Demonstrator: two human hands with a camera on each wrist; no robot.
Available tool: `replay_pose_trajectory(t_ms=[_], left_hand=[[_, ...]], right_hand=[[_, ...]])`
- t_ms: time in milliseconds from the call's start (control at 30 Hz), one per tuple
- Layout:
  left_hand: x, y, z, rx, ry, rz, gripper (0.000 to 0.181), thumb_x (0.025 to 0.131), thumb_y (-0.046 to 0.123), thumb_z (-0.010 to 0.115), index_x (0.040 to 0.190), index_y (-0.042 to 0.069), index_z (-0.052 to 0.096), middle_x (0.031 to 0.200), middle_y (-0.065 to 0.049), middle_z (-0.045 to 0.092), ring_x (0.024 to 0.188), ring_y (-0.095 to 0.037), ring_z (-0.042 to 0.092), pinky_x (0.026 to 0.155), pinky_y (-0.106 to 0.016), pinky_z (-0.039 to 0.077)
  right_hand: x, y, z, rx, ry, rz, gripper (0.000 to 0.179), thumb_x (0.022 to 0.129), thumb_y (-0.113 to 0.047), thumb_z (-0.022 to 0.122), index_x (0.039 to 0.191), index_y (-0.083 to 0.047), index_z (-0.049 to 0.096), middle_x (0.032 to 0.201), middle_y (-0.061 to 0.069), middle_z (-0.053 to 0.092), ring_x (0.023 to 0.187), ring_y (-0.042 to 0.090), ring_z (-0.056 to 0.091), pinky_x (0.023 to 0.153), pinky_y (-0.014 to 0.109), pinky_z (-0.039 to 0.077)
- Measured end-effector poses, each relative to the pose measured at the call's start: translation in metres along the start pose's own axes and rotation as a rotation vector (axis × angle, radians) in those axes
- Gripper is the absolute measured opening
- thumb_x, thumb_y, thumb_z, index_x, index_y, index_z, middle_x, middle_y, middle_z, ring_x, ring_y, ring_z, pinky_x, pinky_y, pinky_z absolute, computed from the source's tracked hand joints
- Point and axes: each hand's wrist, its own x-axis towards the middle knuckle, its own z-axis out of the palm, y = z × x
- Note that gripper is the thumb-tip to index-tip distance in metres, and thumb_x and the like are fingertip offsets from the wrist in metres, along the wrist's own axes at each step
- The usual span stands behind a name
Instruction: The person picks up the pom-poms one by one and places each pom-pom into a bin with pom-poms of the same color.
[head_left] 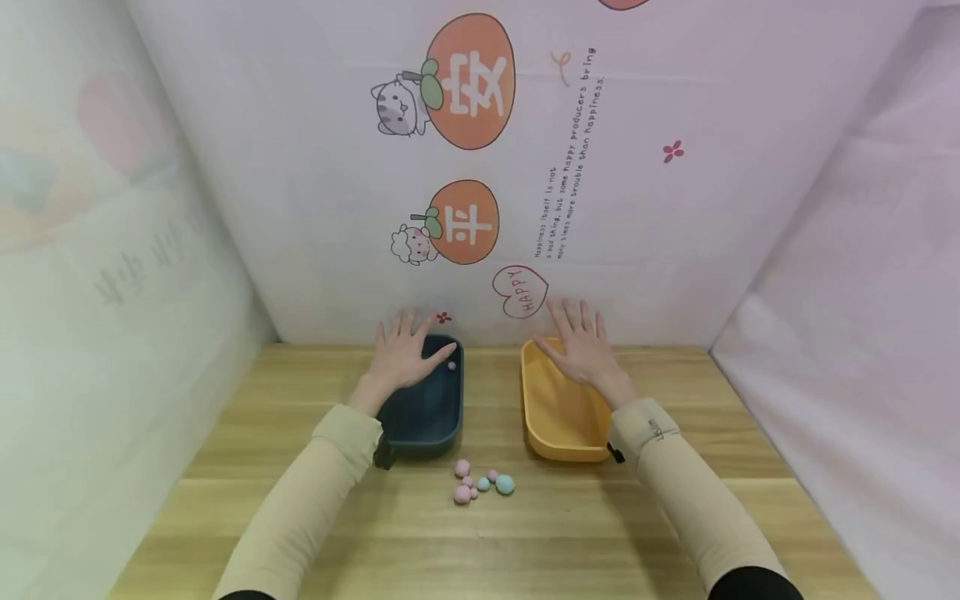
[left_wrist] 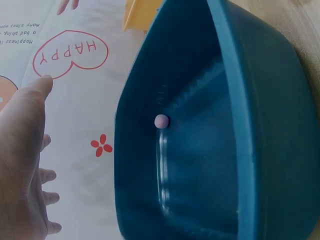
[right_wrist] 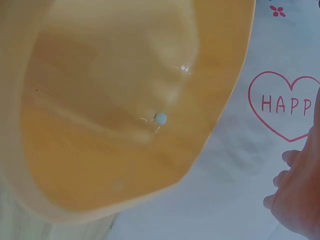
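My left hand [head_left: 401, 357] is spread over the far end of a dark blue bin [head_left: 423, 417], fingers straight and holding nothing. Inside that bin one small pink ball [left_wrist: 161, 121] lies on the floor near a corner. Over the yellow bin [head_left: 555, 417], my right hand [head_left: 582, 348] is likewise spread with straight fingers and nothing in it. A small pale blue ball [right_wrist: 160, 118] rests inside the yellow bin. On the table between my forearms, several pink balls [head_left: 462, 494] lie in a loose cluster beside light blue balls [head_left: 505, 484] of two sizes.
A wooden table [head_left: 495, 550] carries both bins near its back edge. Behind it rises a white printed cloth [head_left: 315, 167] with orange fruit drawings and a heart. Pale cloth walls [head_left: 870, 292] stand along the left and right sides.
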Motion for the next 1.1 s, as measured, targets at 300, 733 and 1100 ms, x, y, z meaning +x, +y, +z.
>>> replay_pose_trajectory(t_ms=[300, 733, 1100], left_hand=[[0.013, 0.005, -0.009, 0.003, -0.006, 0.024, 0.090, 0.107, 0.075, 0.044, 0.178, 0.024, 0.022, 0.185, -0.019, 0.014, 0.172, -0.048, 0.011, 0.135, -0.076, 0.008], [0.000, 0.007, -0.011, -0.038, -0.007, 0.036, 0.092, 0.106, 0.075, 0.046, 0.179, 0.028, 0.017, 0.186, -0.019, 0.011, 0.172, -0.048, 0.010, 0.135, -0.076, 0.007], [-0.027, 0.000, 0.002, -0.027, -0.011, 0.071, 0.093, 0.106, 0.076, 0.046, 0.179, 0.027, 0.016, 0.187, -0.015, 0.007, 0.172, -0.048, 0.009, 0.135, -0.077, 0.006]], right_hand=[[0.006, 0.002, -0.005, -0.001, 0.003, -0.015, 0.088, 0.112, -0.069, 0.033, 0.179, -0.019, 0.006, 0.185, 0.023, 0.008, 0.171, 0.054, 0.002, 0.137, 0.072, -0.001], [0.004, 0.002, 0.001, 0.047, -0.031, -0.077, 0.088, 0.113, -0.065, 0.035, 0.179, -0.017, 0.001, 0.185, 0.024, 0.003, 0.171, 0.053, -0.001, 0.138, 0.068, -0.005], [-0.019, -0.014, 0.005, 0.123, -0.054, -0.118, 0.087, 0.114, -0.058, 0.044, 0.179, -0.016, 0.004, 0.185, 0.023, 0.001, 0.172, 0.049, 0.000, 0.140, 0.065, 0.000]])
